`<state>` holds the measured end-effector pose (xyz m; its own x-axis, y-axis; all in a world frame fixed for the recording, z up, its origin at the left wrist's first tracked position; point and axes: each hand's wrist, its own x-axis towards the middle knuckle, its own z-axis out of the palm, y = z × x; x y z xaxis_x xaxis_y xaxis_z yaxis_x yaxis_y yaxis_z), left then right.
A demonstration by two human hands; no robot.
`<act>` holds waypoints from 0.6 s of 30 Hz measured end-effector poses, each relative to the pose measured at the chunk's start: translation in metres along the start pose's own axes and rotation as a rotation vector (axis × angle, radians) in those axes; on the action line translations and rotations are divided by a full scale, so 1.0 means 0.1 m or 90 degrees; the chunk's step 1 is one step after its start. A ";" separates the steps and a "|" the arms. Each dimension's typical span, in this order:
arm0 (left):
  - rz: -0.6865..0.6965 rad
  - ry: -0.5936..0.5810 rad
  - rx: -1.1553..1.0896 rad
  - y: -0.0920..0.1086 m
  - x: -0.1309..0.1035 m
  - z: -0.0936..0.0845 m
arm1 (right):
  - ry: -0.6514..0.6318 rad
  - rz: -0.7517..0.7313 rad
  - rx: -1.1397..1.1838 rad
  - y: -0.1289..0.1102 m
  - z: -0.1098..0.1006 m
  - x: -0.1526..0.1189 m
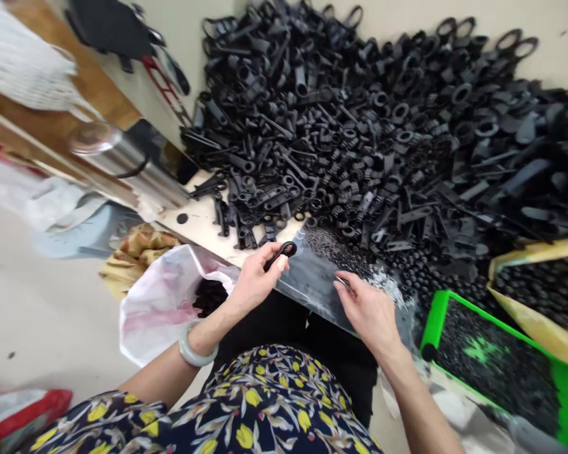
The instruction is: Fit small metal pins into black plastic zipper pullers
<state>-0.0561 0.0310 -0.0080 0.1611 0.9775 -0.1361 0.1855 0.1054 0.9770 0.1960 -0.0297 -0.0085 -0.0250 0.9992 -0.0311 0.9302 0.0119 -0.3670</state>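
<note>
Between the thumb and fingers of my left hand (pixel 258 274) is a black plastic part with a ring end (pixel 288 249); the rest of the part is hidden by the fingers. My right hand (pixel 369 309) is closed around a small, thin metal tool (pixel 343 281), of which only the tip shows, so its kind is unclear. The two hands are apart, over a grey work mat (pixel 312 277) at the table's near edge. Just beyond them spreads a large heap of black plastic parts (pixel 341 139), with rings, tubes and flat levers in it.
A green-rimmed tray (pixel 435 325) with black bits stands at the right, beside a yellow sack (pixel 525 309). On the left are a steel flask (pixel 132 167) and a white bag (pixel 156 315) holding black pieces below the table edge. White shavings (pixel 388 284) lie on the mat.
</note>
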 end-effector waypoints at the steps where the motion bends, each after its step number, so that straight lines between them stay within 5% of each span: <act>1: 0.014 0.013 0.003 0.01 0.02 -0.12 | 0.025 -0.032 -0.009 -0.02 0.08 0.04; 6: 0.043 0.254 -0.077 -0.08 0.18 -0.89 | 0.087 -0.132 -0.030 -0.07 0.19 0.16; 10: 0.025 0.354 0.012 -0.31 0.40 -1.32 | 0.142 -0.120 -0.082 0.04 0.13 0.14; 18: 0.043 0.417 0.387 -0.44 0.60 -1.25 | 0.131 -0.105 -0.159 0.02 0.18 0.06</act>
<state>-0.1756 0.1075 -0.0389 -0.3613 0.9057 0.2216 0.7075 0.1115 0.6979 0.1915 -0.0245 -0.0260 -0.1314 0.9695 0.2071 0.9812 0.1570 -0.1126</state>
